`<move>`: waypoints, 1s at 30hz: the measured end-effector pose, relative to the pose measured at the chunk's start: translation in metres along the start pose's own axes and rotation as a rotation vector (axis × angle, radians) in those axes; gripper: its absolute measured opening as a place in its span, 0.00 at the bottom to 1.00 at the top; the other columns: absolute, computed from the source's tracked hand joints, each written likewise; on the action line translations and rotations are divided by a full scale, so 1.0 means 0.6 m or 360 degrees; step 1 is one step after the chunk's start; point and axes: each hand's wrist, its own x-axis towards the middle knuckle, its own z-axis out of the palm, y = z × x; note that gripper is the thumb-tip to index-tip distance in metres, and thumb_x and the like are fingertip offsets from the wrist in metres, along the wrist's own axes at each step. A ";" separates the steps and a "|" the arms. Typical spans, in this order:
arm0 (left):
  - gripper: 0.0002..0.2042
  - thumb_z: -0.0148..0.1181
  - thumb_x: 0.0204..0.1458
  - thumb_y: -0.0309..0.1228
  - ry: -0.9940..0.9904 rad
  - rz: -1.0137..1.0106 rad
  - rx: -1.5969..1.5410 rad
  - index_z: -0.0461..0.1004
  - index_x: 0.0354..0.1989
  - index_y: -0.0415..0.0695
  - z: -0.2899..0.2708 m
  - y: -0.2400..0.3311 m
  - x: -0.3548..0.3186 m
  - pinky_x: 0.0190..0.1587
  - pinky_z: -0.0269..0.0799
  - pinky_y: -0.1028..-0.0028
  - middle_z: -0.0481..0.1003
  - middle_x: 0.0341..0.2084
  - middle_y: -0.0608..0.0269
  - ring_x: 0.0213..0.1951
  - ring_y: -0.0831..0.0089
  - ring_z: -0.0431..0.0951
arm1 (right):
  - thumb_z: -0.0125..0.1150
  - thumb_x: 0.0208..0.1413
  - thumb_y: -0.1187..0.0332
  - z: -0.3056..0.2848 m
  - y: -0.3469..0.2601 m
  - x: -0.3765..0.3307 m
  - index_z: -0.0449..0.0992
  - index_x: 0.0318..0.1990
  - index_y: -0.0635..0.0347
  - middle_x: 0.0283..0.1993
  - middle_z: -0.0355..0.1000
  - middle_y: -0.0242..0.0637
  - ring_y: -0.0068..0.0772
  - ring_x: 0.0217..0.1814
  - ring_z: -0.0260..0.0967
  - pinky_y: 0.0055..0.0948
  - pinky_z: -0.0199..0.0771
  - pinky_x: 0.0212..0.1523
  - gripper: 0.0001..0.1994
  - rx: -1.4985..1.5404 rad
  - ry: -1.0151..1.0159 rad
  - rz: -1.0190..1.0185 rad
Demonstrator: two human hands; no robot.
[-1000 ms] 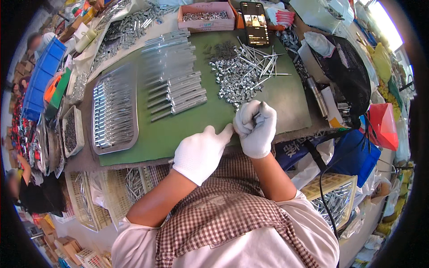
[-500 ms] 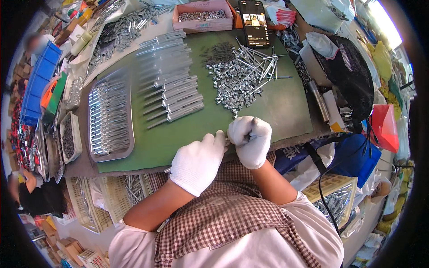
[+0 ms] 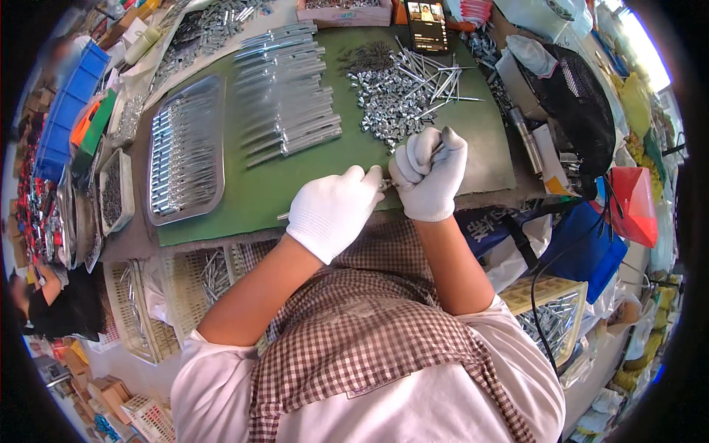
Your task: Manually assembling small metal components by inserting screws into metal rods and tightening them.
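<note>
Both my hands wear white gloves and meet over the near edge of the green mat (image 3: 347, 193). My left hand (image 3: 330, 210) is closed around a slim metal rod (image 3: 283, 216), whose end pokes out by the wrist. At the rod's other end, my right hand (image 3: 432, 176) is closed with curled fingers; what they pinch is hidden. Just beyond lies a heap of small shiny metal pieces (image 3: 378, 105), with long thin pins (image 3: 445, 87) and small dark parts (image 3: 371, 55) against it. A row of metal rod assemblies (image 3: 314, 131) lies to the left.
A metal tray (image 3: 221, 181) of neatly lined-up rods sits on the left of the mat. At the back stand a pink box (image 3: 343, 16) and a phone (image 3: 427, 29). A black mesh bag (image 3: 572, 111) is at the right. Crates of rods (image 3: 554, 314) are below the table.
Both hands have moved farther from my body, over the mat's edge, still close together. My right hand has turned, with its fingers more upward. The view has shifted slightly.
</note>
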 end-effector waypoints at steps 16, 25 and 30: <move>0.10 0.58 0.61 0.41 -0.0295 0.0101 0.0259 0.75 0.39 0.49 -0.024 0.015 0.027 0.28 0.78 0.61 0.75 0.27 0.61 0.26 0.60 0.82 | 0.39 0.68 0.53 0.024 0.016 -0.023 0.57 0.15 0.55 0.14 0.46 0.27 0.26 0.15 0.43 0.30 0.41 0.19 0.27 -0.0203 0.0137 -0.0231; 0.13 0.61 0.58 0.43 -0.0021 -0.0034 -0.0108 0.79 0.45 0.50 -0.001 -0.006 0.002 0.29 0.77 0.60 0.74 0.26 0.60 0.28 0.58 0.81 | 0.53 0.68 0.66 0.040 -0.025 -0.043 0.80 0.41 0.65 0.27 0.68 0.30 0.21 0.23 0.62 0.22 0.61 0.25 0.12 -0.1442 0.0521 -0.0048; 0.12 0.62 0.58 0.42 0.0095 -0.0030 -0.0169 0.78 0.44 0.50 0.006 -0.007 -0.004 0.30 0.77 0.59 0.74 0.26 0.59 0.28 0.56 0.81 | 0.62 0.59 0.65 0.022 -0.033 -0.058 0.83 0.45 0.56 0.41 0.78 0.46 0.53 0.43 0.77 0.42 0.77 0.46 0.10 -0.2828 -0.0222 -0.0327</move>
